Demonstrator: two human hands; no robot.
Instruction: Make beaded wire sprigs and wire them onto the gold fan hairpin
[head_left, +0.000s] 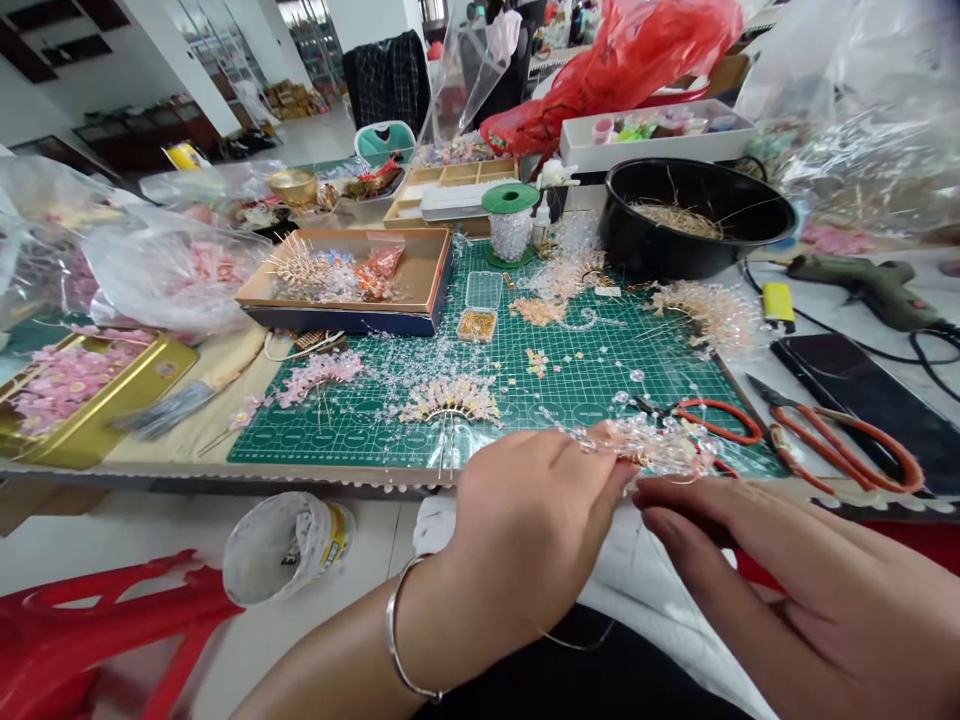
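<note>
My left hand (529,515), wearing a silver bangle, is closed around one end of a beaded hair ornament (664,447) with transparent and pale pink beads. My right hand (795,590) pinches at the ornament's lower edge, index finger against thumb; the exact grip spot is partly hidden. Both hands are just off the front edge of a green cutting mat (375,428). On the mat, left of my hands, lies a beaded hair comb (450,400) with metal prongs. A pink flower hairpin (319,375) is farther left.
Orange-handled scissors (847,440), pliers (720,418) and a phone (855,390) lie at the right. A black basin (694,255), a bead spool (510,225) and a shallow box (345,310) stand behind. Left is a gold tin (127,405); a white bucket (281,550) is below.
</note>
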